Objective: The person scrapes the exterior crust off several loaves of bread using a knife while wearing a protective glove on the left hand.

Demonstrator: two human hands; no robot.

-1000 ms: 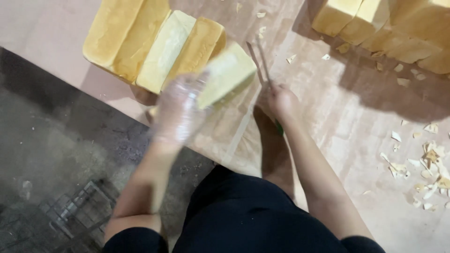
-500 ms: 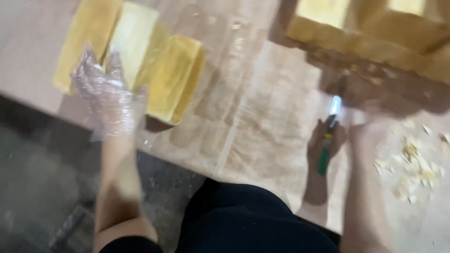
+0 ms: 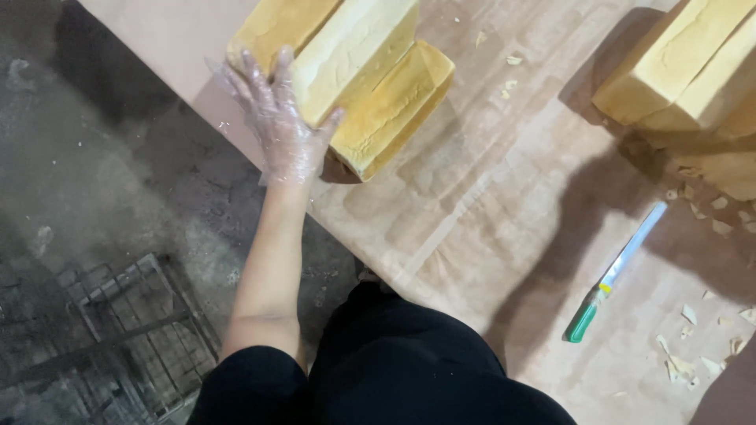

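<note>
On the pale wooden table (image 3: 504, 236), seen from the head camera, a group of long yellow-crusted bread loaves (image 3: 354, 71) is lying near the left edge. The left hand (image 3: 279, 126) — covered by a thin clear plastic glove — is laid flat against the near ends of these loaves, fingers spread wide and nothing enclosed by them; the thumb is pressed against the end of the rightmost loaf. The right hand is not seen in this view, so its grip cannot be told. A knife with a green handle (image 3: 616, 271) is left lying on the table well to the right of the loaves, held by nothing, its long blade pointed up and to the right. A second stack of loaves (image 3: 693, 71) is set at the upper right corner, and bread crumbs and crust scraps (image 3: 693, 346) are scattered on the wood below it — near the knife's handle. A dark floor (image 3: 94, 197) and a wire rack (image 3: 118, 330) are seen at the left.
</note>
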